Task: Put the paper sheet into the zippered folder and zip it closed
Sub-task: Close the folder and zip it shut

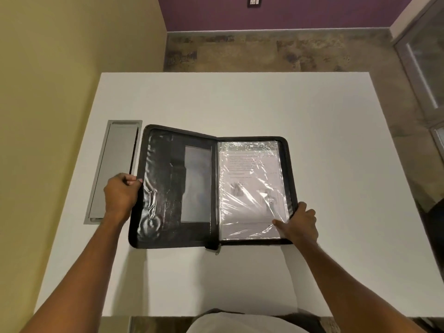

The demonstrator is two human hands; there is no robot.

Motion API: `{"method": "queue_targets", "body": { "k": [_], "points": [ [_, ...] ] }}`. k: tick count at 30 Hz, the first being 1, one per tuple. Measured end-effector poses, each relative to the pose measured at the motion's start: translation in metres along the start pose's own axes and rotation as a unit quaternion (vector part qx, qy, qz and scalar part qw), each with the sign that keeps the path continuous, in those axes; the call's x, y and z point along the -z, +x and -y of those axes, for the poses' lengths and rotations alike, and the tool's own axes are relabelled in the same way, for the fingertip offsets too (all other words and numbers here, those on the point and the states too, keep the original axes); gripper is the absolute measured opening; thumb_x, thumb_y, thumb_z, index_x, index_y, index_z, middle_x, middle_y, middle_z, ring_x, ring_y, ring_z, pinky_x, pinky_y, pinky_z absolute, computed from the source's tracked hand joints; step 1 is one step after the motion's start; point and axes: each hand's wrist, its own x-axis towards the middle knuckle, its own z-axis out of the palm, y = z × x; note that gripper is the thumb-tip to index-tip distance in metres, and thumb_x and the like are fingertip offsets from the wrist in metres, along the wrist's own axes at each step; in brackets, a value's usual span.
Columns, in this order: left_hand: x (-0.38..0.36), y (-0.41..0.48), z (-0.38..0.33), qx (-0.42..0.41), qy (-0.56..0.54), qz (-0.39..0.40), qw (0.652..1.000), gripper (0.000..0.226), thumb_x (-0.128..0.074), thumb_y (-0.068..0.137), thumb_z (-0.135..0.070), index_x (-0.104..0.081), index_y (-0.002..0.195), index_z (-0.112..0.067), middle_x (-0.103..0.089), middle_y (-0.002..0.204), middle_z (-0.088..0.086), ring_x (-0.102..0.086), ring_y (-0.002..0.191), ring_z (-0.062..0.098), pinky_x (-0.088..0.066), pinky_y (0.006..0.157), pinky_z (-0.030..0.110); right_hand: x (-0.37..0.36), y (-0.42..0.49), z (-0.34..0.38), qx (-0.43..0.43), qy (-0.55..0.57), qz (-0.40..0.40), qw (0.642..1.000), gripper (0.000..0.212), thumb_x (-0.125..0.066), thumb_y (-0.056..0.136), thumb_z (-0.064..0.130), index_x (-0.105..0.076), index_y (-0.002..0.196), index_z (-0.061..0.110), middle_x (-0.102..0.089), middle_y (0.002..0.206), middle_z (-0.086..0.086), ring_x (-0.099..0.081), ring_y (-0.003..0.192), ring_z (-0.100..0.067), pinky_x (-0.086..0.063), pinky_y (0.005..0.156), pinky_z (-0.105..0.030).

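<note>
White table (240, 104), purple wall behind. Zippered folder (168, 188): laid open flat, black, glossy lining. Paper sheet (252, 183): already lodged in the right half under a clear crinkled sleeve. Left hand (121, 195): curled closed on the outer edge of the left cover. Right hand (299, 224): fingers loosely spread, thumb pressed on the sleeve's near corner, nothing gripped. Zip pull (217, 251): seen at the spine's near end. Grey recessed tray (113, 169): just beside the folder. Advised: sheet kept pinned flat while the left cover is folded over, edges aligned before zipping.
</note>
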Motion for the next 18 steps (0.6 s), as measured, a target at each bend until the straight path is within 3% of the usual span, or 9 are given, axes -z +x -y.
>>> {"method": "queue_targets", "body": {
  "k": [5, 8, 13, 16, 18],
  "points": [
    [-0.011, -0.028, -0.037, -0.035, 0.002, 0.041, 0.999, 0.010, -0.075, 0.093, -0.016, -0.068, 0.089, -0.009, -0.069, 0.085, 0.012, -0.064, 0.076, 0.022, -0.055, 0.070, 0.035, 0.017, 0.014, -0.022, -0.010, -0.005, -0.001, 1.000, 0.088, -0.089, 0.070, 0.046, -0.039, 0.133, 0.010, -0.047, 0.125, -0.018, -0.052, 0.121, -0.039, -0.053, 0.087, -0.050],
    [-0.017, -0.043, -0.054, -0.040, 0.001, 0.054, 0.998, 0.011, -0.074, 0.093, -0.016, -0.066, 0.087, -0.011, -0.067, 0.085, 0.012, -0.065, 0.078, 0.027, -0.058, 0.075, 0.043, 0.020, 0.011, -0.027, 0.001, -0.036, -0.040, 0.999, 0.079, -0.087, 0.071, 0.039, -0.042, 0.128, 0.009, -0.052, 0.122, -0.018, -0.054, 0.115, -0.037, -0.053, 0.086, -0.047],
    [-0.025, -0.078, -0.085, -0.084, -0.033, 0.072, 0.993, 0.012, -0.066, 0.098, -0.020, -0.063, 0.093, -0.010, -0.066, 0.090, 0.010, -0.064, 0.081, 0.023, -0.056, 0.070, 0.034, 0.001, -0.006, -0.028, 0.185, -0.077, -0.125, 0.972, 0.064, -0.070, 0.061, 0.017, -0.062, 0.123, 0.005, -0.062, 0.107, -0.014, -0.061, 0.096, -0.035, -0.052, 0.074, -0.043],
    [-0.037, -0.105, -0.107, -0.106, -0.080, 0.109, 0.985, 0.018, -0.062, 0.101, -0.024, -0.061, 0.093, -0.009, -0.066, 0.094, 0.011, -0.065, 0.087, 0.025, -0.057, 0.076, 0.037, -0.014, -0.011, -0.035, 0.276, -0.095, -0.062, 0.954, 0.050, -0.065, 0.067, 0.018, -0.066, 0.115, 0.003, -0.067, 0.108, -0.017, -0.066, 0.089, -0.037, -0.056, 0.070, -0.044],
    [-0.048, -0.122, -0.120, -0.116, -0.112, 0.125, 0.979, 0.020, -0.062, 0.102, -0.027, -0.061, 0.091, -0.010, -0.066, 0.094, 0.011, -0.065, 0.090, 0.027, -0.058, 0.079, 0.040, -0.006, -0.013, -0.030, 0.258, -0.092, -0.003, 0.962, 0.044, -0.063, 0.079, 0.028, -0.065, 0.116, 0.005, -0.065, 0.120, -0.016, -0.065, 0.101, -0.036, -0.054, 0.084, -0.044]
  ]
}}
